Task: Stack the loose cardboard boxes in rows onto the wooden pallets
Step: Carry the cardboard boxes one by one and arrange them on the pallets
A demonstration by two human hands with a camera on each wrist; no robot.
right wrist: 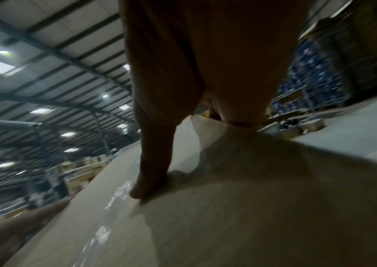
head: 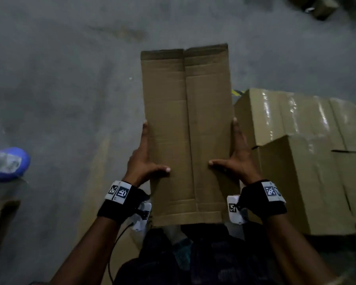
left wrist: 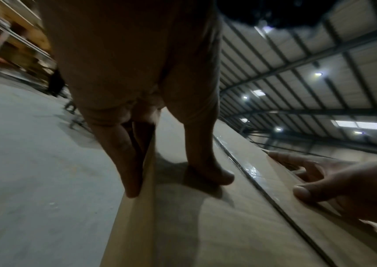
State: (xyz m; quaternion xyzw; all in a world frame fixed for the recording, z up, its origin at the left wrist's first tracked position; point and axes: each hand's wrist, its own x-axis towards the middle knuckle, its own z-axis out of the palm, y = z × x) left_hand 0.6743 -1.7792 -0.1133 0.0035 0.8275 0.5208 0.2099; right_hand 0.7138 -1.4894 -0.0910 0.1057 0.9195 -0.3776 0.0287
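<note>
A long brown cardboard box (head: 187, 130) hangs in the air in front of me, its taped top seam running away from me. My left hand (head: 144, 159) presses its left side with straight fingers, and the thumb lies flat on top. My right hand (head: 237, 157) mirrors this on the right side. In the left wrist view the fingers (left wrist: 125, 162) lie along the box's edge (left wrist: 137, 225), and the right hand (left wrist: 342, 184) shows across the top. In the right wrist view the thumb (right wrist: 151, 171) rests on the box top (right wrist: 251, 207). No pallet is in view.
Taped cardboard boxes (head: 296, 140) sit stacked close on my right. A blue round object (head: 8, 163) lies on the concrete floor (head: 60, 89) at the left, and a cardboard piece (head: 0, 223) at the lower left. More boxes (head: 325, 7) lie far ahead. Storage racks (right wrist: 315, 72) stand beyond.
</note>
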